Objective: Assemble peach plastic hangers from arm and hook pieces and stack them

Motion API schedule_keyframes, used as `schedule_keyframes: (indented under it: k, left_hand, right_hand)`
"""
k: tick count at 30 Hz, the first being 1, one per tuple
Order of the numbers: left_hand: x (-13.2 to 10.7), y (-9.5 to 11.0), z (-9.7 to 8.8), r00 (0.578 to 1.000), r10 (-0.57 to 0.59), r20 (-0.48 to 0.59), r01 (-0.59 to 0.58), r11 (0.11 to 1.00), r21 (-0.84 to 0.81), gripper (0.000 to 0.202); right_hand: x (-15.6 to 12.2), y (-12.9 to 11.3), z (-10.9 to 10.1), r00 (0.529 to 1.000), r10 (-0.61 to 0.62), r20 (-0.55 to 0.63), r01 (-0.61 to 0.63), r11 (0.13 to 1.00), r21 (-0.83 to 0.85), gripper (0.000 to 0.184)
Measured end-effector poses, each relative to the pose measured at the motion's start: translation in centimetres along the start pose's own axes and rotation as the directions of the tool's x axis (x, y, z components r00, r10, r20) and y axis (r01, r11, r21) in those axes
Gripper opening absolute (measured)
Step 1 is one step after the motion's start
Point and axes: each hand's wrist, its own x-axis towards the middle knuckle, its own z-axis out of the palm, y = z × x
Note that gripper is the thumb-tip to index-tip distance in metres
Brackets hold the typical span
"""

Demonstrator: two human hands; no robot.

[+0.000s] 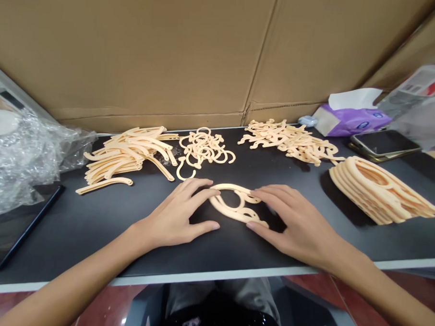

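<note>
On the black table lies a peach-coloured plastic hanger piece, between my two hands. My left hand rests flat at its left end, fingers stretched out and touching it. Opposite it, my right hand lies on the piece's right end, fingers extended over the plastic and pressing down on it. Neither hand has lifted the piece off the table.
Behind are a pile of curved arms, a heap of small hooks and another heap of hook parts. A stack of assembled hangers sits right. Bubble wrap, a tissue pack, a phone and a cardboard wall surround them.
</note>
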Motion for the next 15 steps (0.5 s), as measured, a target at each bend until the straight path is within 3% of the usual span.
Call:
schedule_keyframes:
  k: [4, 8, 12, 15]
  left_hand:
    - [0.0, 0.1, 0.1, 1.000, 0.016, 0.020, -0.017, 1.000, 0.020, 0.052]
    - [0.0, 0.0, 0.1, 0.999, 0.008, 0.039, -0.009, 1.000, 0.020, 0.049]
    - [0.1, 0.0, 0.0, 0.999, 0.007, 0.048, -0.008, 1.000, 0.020, 0.048]
    - [0.1, 0.0, -0.1, 0.999, 0.012, 0.047, -0.013, 1.000, 0.021, 0.047]
  right_hand:
    - [-3.8, 0.9, -1.1, 0.970, 0.176, -0.165, -0.210, 0.952, -0.223, 0.037]
    - [-6.4, 1.3, -2.7, 0.900, 0.367, -0.234, -0.435, 0.750, -0.498, 0.031]
    - [-7.2, 1.9, -3.7, 0.845, 0.431, -0.317, -0.530, 0.600, -0.599, 0.036]
    - [-7.3, 2.2, -3.5, 0.838, 0.443, -0.320, -0.538, 0.566, -0.625, 0.037]
